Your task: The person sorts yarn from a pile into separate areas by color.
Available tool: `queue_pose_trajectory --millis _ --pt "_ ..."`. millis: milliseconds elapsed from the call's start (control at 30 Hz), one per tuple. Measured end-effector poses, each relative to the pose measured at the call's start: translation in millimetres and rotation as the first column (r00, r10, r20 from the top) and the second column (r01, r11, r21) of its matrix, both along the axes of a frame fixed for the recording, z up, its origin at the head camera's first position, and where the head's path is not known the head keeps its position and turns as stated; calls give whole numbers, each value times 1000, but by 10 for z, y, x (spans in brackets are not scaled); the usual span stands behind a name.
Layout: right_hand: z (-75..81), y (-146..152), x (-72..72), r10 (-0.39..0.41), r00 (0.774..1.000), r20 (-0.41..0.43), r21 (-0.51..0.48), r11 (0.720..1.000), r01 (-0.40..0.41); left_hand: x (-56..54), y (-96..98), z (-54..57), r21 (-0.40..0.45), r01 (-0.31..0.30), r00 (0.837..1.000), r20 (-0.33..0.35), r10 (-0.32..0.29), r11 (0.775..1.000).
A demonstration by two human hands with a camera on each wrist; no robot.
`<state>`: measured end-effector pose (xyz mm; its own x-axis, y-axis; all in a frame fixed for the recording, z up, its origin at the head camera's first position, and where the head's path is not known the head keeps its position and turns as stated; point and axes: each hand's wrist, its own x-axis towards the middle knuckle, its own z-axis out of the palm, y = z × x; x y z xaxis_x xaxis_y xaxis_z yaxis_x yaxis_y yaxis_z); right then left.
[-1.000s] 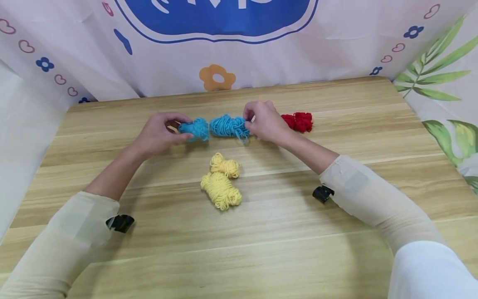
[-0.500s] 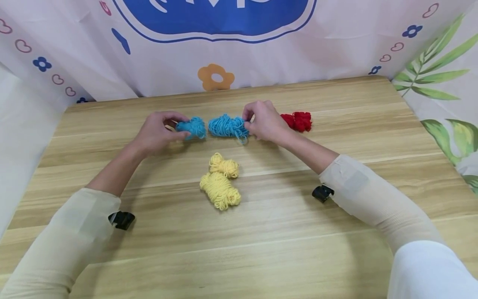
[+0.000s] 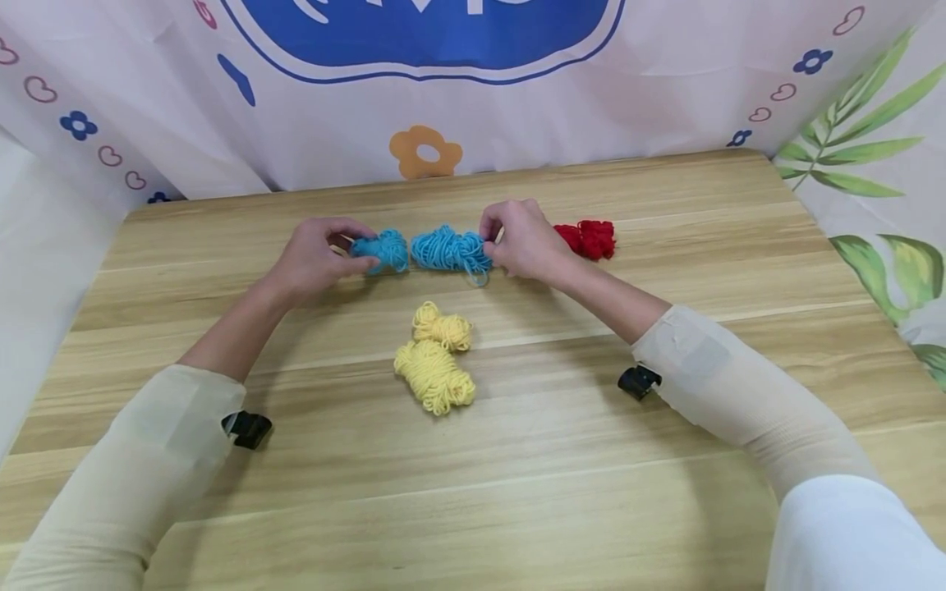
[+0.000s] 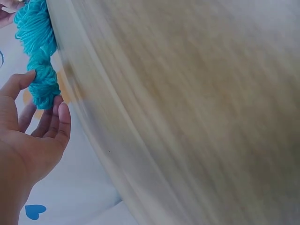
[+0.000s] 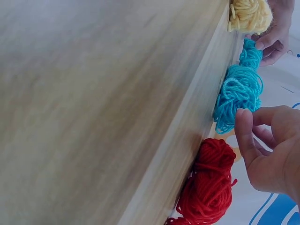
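Observation:
Two blue yarn bundles lie end to end near the back of the table. My left hand (image 3: 314,254) holds the smaller blue yarn bundle (image 3: 390,250) by its left end, thumb on the near side and fingers behind. In the left wrist view, the thumb and fingers of that hand (image 4: 30,150) curve around the bundle's end (image 4: 44,86). At the right end of the larger blue yarn bundle (image 3: 447,249), my right hand (image 3: 526,236) pinches the strands between thumb and index finger. The right wrist view shows these fingertips on the larger bundle (image 5: 239,93); its other fingers curl loosely.
Red yarn (image 3: 597,239), partly hidden behind my right hand, lies farther right in the row. Closer to me sit a small yellow yarn bundle (image 3: 446,331) and a larger yellow one (image 3: 434,377), touching. A printed cloth (image 3: 332,131) hangs behind the wooden table (image 3: 517,492).
My left hand shifted the smaller blue bundle slightly left, opening a small gap, then narrowed it again. The right hand stayed at the larger bundle's end.

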<state>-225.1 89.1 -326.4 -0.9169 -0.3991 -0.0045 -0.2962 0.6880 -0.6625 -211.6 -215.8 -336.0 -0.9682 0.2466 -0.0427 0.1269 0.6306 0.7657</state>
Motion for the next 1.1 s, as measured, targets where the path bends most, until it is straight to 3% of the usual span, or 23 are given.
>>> queue_pose_trajectory --millis 633,1100 --pt "15 4 1 6 1000 10 7 1000 -6 -52 36 -46 -25 23 1000 15 -23 999" --pt "10 8 -5 22 999 -40 14 1000 -21 -47 26 -44 -35 26 998 56 -24 999"
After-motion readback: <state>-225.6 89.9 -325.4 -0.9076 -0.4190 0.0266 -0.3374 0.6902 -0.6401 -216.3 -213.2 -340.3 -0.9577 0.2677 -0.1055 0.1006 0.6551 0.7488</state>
